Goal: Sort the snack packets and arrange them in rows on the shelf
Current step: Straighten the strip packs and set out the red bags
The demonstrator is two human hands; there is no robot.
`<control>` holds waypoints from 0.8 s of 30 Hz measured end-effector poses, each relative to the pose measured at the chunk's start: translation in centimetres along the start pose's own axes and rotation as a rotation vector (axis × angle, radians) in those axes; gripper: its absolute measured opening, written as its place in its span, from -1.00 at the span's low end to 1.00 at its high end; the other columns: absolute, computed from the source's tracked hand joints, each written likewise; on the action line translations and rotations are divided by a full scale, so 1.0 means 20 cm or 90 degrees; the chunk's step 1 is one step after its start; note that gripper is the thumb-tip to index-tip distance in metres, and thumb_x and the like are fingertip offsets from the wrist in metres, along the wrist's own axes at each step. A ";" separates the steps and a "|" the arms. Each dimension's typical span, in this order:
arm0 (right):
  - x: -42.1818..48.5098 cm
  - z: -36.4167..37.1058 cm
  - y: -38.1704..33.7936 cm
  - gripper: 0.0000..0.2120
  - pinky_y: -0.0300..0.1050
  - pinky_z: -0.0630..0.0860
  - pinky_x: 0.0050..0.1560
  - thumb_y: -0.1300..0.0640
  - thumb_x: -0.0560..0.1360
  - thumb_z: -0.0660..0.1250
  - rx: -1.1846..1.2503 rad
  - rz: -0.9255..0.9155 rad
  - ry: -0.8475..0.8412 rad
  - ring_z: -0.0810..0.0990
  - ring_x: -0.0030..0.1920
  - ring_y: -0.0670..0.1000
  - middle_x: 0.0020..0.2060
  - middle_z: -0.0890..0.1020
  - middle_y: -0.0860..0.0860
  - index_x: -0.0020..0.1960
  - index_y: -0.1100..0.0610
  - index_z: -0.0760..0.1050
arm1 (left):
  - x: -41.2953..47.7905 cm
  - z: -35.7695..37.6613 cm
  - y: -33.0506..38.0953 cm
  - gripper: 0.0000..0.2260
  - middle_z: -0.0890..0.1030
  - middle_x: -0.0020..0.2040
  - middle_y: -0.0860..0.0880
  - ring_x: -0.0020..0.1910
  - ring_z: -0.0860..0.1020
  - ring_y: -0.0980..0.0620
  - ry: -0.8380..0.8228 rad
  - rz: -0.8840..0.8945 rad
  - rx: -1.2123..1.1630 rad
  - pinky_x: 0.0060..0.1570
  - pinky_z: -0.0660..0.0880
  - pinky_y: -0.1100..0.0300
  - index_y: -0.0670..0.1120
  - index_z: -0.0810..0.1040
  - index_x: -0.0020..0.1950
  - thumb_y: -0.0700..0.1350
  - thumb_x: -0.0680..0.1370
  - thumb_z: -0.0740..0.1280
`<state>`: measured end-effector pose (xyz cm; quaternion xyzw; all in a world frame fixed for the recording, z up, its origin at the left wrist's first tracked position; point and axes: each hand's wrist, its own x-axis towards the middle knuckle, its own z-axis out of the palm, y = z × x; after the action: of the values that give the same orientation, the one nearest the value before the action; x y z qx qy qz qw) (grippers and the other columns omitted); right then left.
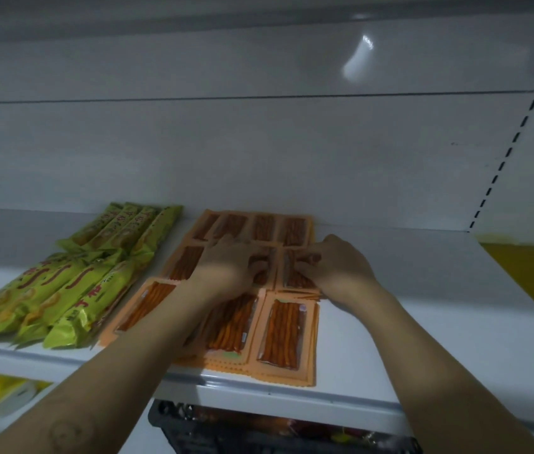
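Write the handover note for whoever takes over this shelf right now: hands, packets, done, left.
Left hand: on the middle row of orange packets; grip blurred.
Right hand: fingers on that row's rightmost packet; grip blurred.
Green packets: two rows at the left of the shelf.
Done: orange back and front rows lie flat.
Left: square up the middle row; check the black crate below, contents unclear.
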<state>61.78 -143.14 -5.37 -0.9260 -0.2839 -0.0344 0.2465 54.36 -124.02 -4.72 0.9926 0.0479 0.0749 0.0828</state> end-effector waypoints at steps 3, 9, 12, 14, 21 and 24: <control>0.00 0.00 0.00 -0.77 -0.11 0.37 -0.15 -0.13 0.52 0.32 -0.001 -0.018 0.012 0.51 0.01 0.06 -0.22 0.37 -0.14 0.09 -0.13 0.65 | -0.03 -0.01 -0.02 -0.66 0.43 0.42 0.04 0.40 0.32 -0.06 0.010 0.011 0.012 0.38 0.19 0.01 0.15 0.42 0.41 0.10 0.64 0.14; 0.09 -0.09 -0.11 -0.61 -0.02 0.33 0.17 -0.20 0.53 0.26 -0.058 -0.077 0.080 0.45 0.24 0.13 0.20 0.54 0.04 0.30 -0.10 0.51 | -0.10 -0.16 -0.18 -0.60 0.40 0.47 -0.03 0.47 0.28 -0.06 0.082 -0.030 0.033 0.37 0.24 0.07 0.11 0.42 0.44 0.14 0.60 0.22; 0.15 -0.10 -0.28 -0.39 0.05 0.22 0.34 -0.27 0.51 0.26 -0.102 -0.118 0.009 0.33 0.41 0.14 0.42 0.40 0.05 0.48 -0.03 0.32 | -0.19 -0.24 -0.30 -0.51 0.47 0.41 -0.04 0.41 0.36 -0.08 0.080 -0.070 0.053 0.32 0.29 0.08 0.10 0.43 0.43 0.25 0.55 0.15; 0.20 -0.09 -0.44 -0.34 0.06 0.16 0.41 -0.27 0.52 0.26 -0.117 -0.152 -0.012 0.26 0.46 0.12 0.50 0.30 0.05 0.53 -0.02 0.23 | -0.26 -0.31 -0.38 -0.51 0.49 0.39 -0.06 0.39 0.39 -0.09 0.101 -0.097 0.059 0.32 0.34 0.06 0.10 0.44 0.42 0.26 0.56 0.18; 0.27 0.06 -1.18 -0.29 0.05 0.19 0.44 -0.25 0.51 0.28 -0.141 -0.258 -0.045 0.20 0.50 0.12 0.54 0.21 0.03 0.56 -0.05 0.14 | -0.67 -0.59 -0.82 -0.51 0.55 0.31 -0.09 0.28 0.49 -0.13 0.158 -0.171 0.107 0.23 0.43 0.00 0.02 0.45 0.41 0.24 0.57 0.22; 0.25 0.17 -1.55 -0.25 0.06 0.20 0.46 -0.29 0.50 0.28 -0.142 -0.308 -0.072 0.20 0.50 0.12 0.55 0.19 0.04 0.57 -0.04 0.12 | -0.89 -0.70 -1.07 -0.47 0.51 0.37 -0.08 0.33 0.45 -0.12 0.179 -0.228 0.110 0.26 0.40 0.02 0.00 0.42 0.45 0.25 0.56 0.23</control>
<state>48.88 -116.80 6.19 -0.8530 -0.5048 -0.0713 0.1116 32.88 -102.79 2.81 0.9515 0.2402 0.1923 0.0019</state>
